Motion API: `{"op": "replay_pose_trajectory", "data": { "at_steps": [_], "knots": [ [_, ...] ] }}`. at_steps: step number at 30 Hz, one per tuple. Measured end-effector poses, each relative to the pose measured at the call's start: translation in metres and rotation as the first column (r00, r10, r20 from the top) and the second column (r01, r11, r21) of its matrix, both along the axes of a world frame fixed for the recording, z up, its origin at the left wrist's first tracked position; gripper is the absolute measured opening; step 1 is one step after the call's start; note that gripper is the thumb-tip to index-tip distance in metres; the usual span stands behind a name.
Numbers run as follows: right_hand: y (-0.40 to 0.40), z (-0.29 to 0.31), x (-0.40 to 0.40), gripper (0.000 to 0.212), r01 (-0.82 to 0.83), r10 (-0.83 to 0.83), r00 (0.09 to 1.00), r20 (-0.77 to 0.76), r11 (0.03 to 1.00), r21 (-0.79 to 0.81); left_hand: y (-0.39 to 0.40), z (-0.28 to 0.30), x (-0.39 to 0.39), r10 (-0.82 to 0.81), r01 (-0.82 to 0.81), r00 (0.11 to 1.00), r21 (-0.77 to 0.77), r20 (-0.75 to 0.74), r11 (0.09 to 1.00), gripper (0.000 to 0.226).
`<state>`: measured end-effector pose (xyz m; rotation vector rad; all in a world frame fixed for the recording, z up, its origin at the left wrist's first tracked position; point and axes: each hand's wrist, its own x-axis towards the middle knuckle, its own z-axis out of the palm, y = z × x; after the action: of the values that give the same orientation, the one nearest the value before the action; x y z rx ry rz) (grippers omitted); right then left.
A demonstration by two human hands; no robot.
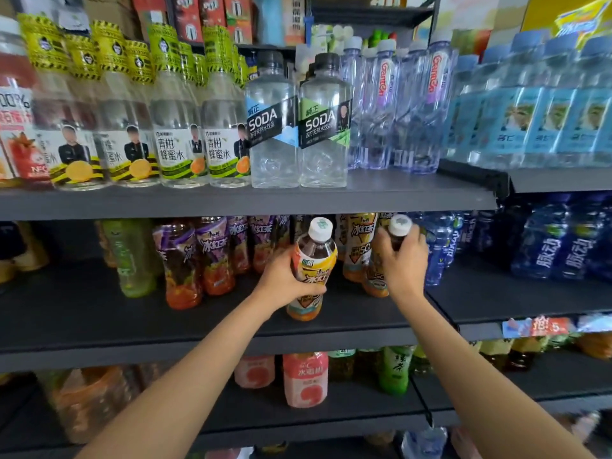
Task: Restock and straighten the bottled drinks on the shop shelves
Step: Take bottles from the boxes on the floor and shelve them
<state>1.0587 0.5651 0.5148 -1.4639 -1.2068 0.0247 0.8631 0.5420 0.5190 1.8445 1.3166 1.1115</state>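
Head view: left hand (287, 280) grips yellow-labelled plastic iced-tea bottle (313, 270) on dark middle shelf (99, 313); right hand (402, 260), at 3 o'clock, grasps neck of white-capped dark tea bottle (399, 231).

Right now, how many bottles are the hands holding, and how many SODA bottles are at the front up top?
Held iced tea bottles: 2, one in the left hand, one in the right hand
Front SODA bottles: 2
Total: 4

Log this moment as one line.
left hand: grips yellow tea bottle | right hand: grips second bottle's neck | middle shelf
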Motion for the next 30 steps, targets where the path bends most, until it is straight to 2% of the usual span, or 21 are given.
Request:
{"op": "replay_pose_trajectory", "data": {
  "at_steps": [4, 6, 10, 16, 19, 21, 24, 30],
  "knots": [
    [0.006, 0.003, 0.017, 0.045, 0.090, -0.086, 0.985, -0.152, 0.996, 0.021, 0.012, -0.001, 0.012, -0.013, 0.019, 0.998, -0.091, 0.059, 0.996, 0.058],
    [0.013, 0.011, 0.024, 0.050, 0.053, -0.057, 0.992, -0.110, 0.998, -0.040, 0.018, -0.001, 0.022, 0.020, -0.007, 0.995, -0.130, 0.098, 0.992, 0.057],
    [0.032, 0.022, 0.027, 0.060, -0.128, 0.127, 0.992, -0.013, 0.980, -0.153, 0.032, -0.002, 0.043, 0.116, -0.101, 0.987, -0.137, 0.114, 0.985, 0.060],
    [0.048, -0.001, 0.031, 0.082, -0.195, 0.203, 0.979, 0.034, 0.967, -0.163, 0.040, -0.015, 0.051, 0.247, -0.227, 0.959, -0.142, 0.142, 0.964, 0.058],
    [0.051, -0.005, 0.033, 0.088, -0.222, 0.231, 0.972, 0.041, 0.963, -0.152, 0.032, -0.025, 0.052, 0.234, -0.208, 0.958, -0.162, 0.164, 0.965, 0.056],
    [0.050, -0.021, 0.035, 0.091, -0.210, 0.230, 0.972, 0.050, 0.943, -0.256, 0.028, -0.032, 0.051, 0.224, -0.217, 0.973, -0.130, 0.049, 0.968, 0.064],
    [0.041, -0.054, 0.039, 0.080, -0.139, 0.208, 0.971, 0.116, 0.891, -0.433, 0.024, -0.044, 0.049, 0.235, -0.254, 0.959, -0.114, -0.156, 0.960, 0.075],
    [0.062, -0.050, 0.041, 0.064, -0.093, 0.140, 0.988, 0.064, 0.875, -0.475, 0.023, -0.047, 0.060, 0.273, -0.301, 0.937, -0.108, -0.218, 0.947, 0.074]
  ]
}}
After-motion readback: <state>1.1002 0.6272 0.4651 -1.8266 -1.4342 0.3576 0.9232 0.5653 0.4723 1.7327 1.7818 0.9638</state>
